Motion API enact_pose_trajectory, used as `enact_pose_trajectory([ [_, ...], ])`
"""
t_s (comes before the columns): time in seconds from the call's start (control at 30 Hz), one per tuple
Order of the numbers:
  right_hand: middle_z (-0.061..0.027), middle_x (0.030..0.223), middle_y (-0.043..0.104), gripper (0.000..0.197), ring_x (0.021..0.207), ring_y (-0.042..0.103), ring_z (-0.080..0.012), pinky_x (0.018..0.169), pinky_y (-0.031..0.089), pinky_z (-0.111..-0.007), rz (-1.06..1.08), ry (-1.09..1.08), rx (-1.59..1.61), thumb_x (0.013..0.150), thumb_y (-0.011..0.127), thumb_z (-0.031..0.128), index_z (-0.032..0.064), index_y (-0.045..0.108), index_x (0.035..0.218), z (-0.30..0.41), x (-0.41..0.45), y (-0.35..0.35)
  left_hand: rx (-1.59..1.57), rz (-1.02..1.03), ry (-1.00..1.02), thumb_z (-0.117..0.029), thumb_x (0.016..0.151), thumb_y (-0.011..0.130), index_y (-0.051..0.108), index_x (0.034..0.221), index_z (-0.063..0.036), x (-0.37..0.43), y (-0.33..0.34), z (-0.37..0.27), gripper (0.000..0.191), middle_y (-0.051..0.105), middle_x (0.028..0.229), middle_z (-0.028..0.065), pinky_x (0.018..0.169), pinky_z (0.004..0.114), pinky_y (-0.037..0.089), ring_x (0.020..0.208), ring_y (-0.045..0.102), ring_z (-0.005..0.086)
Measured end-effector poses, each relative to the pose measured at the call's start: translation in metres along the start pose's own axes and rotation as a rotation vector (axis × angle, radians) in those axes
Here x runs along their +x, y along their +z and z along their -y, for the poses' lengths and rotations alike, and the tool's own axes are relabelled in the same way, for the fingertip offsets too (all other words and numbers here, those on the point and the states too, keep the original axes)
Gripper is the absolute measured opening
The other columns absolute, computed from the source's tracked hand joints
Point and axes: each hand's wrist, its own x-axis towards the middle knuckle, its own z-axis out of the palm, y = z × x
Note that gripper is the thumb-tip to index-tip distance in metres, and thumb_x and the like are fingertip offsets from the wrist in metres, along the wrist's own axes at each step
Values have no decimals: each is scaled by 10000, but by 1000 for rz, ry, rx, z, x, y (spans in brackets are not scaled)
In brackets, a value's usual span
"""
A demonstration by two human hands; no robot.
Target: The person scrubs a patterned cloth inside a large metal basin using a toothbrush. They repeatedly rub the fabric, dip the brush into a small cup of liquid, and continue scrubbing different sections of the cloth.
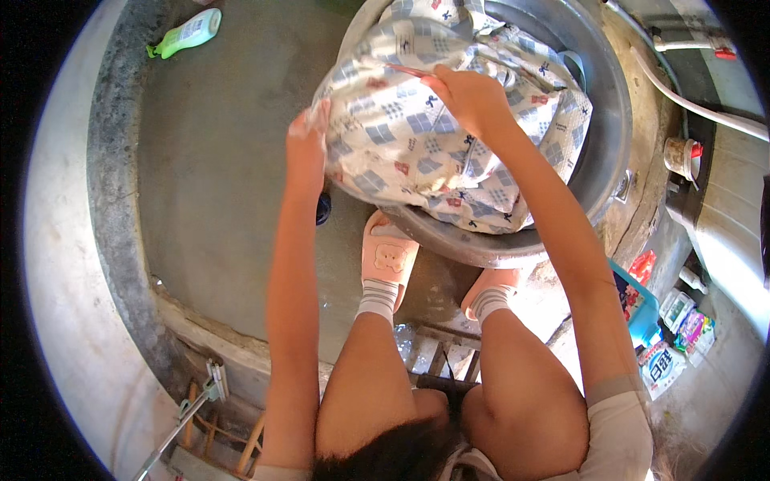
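A white cloth [385,138] printed with blue-grey checks, small bows and red motifs is bunched in a large round metal basin [610,132]. Its left part is spread over the basin's near-left rim. My left hand [308,123] grips the cloth's left edge, and whitish suds or wet fabric cover its fingers. My right hand [466,99] is closed over the middle of the cloth. A thin pinkish-red strip [409,70] juts from its fingertips; whether this is a separate object or part of the fabric I cannot tell.
A green-capped bottle [186,33] lies on the wet concrete floor [210,180]. My pink slippers [390,255] stand close to the basin. Right are a tap [692,45], a hose [692,108], a cup [681,157], a blue container [643,312] and detergent packets [662,367]. A metal-handled tool [180,421] leans lower left.
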Motion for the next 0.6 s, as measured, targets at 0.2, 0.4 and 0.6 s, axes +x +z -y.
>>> enact_pose_trajectory([
  [0.2,-123,628,557,414,605,564,-324,559,436,-426,276,-4,122,911,301,436,76,496,852,44,-41,7,-146,63,-128,-283,868,512,448,1141,39,-72,-12,26,427,535,1080,100,855,274,408,978,518,152],
  [0.4,-124,645,587,395,636,593,-327,568,451,-445,246,-121,127,896,342,426,80,529,857,63,-59,27,248,141,176,-109,807,547,492,973,-10,-48,-20,25,201,540,885,48,737,234,400,813,486,106],
  [0.6,-153,668,585,426,667,579,-346,598,443,-451,124,77,180,913,292,424,69,516,838,28,-34,24,119,183,28,-92,776,459,462,985,-23,-41,-18,11,221,494,860,30,730,229,384,794,458,105],
])
